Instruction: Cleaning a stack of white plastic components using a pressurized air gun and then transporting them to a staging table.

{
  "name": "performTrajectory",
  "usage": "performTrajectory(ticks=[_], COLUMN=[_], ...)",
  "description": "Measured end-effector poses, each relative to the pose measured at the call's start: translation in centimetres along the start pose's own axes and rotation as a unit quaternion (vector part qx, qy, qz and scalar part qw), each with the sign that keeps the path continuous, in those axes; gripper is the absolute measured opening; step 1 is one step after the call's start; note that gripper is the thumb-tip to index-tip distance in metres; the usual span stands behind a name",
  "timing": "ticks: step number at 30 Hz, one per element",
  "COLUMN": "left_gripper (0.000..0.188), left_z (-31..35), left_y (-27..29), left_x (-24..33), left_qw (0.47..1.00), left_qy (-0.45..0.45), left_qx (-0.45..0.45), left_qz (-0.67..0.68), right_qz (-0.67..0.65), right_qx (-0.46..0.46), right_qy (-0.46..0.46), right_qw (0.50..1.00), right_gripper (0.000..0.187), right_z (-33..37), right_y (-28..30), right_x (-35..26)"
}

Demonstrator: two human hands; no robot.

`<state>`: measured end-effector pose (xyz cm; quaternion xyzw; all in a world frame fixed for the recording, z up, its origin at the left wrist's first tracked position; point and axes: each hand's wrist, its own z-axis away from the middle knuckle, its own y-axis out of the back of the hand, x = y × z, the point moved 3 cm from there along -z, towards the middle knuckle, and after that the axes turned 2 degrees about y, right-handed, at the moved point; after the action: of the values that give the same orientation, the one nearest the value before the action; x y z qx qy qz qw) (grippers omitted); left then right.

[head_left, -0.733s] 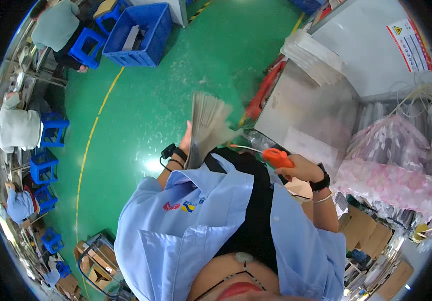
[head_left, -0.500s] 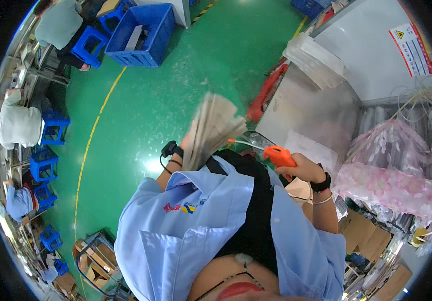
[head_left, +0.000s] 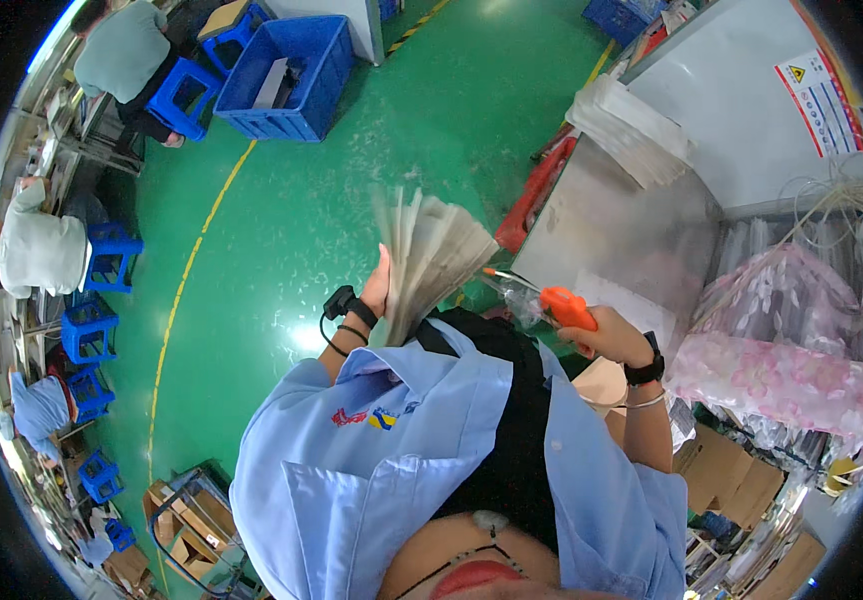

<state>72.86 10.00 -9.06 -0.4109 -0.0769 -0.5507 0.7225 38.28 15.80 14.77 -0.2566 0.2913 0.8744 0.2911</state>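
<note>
Left hand [head_left: 376, 289] pinches a pale sheet stack [head_left: 438, 250], now fanned wider, its edges parted; right hand [head_left: 613, 336] clasps an orange-handled tool [head_left: 566, 308].

Bright light is glaring off the green floor [head_left: 281, 230]; the fanned stack [head_left: 438, 255] is blurring; edges are bending toward a black rim.

Sheet bundle [head_left: 441, 250]: I see its free ends fanned wider than before.
Orange-handled tool [head_left: 568, 308]: I see its tip shifted up and rightward since then.
</note>
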Motion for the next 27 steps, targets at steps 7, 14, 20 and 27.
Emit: performTrajectory(ticks=[7,14,20,27], left_gripper=[0.09,0.093,0.096,0.095], left_z=[-3.2,-0.9,-0.6,-2.8], left_y=[3.9,1.0,1.2,4.4], left_x=[-3.0,-0.9,-1.3,-3.6], left_qw=[0.994,0.979,0.985,0.987], left_qy=[-0.067,0.013,0.014,0.03], left_qx=[-0.074,-0.125,-0.107,-0.093], left_qz=[0.042,0.16,0.136,0.127], right_qz=[-0.001,-0.021,-0.025,-0.03], right_qx=[-0.048,-0.077,-0.049,-0.086], right_qy=[-0.023,0.038,0.008,0.049], right_qw=[0.999,0.996,0.998,0.995], right_gripper=[0.035,0.038,0.035,0.032], right_z=[0.4,1.0,0.7,0.6], right_y=[-0.6,-1.0,-1.1,-1.5], right_x=[-0.8,-1.0,-1.3,-2.1])
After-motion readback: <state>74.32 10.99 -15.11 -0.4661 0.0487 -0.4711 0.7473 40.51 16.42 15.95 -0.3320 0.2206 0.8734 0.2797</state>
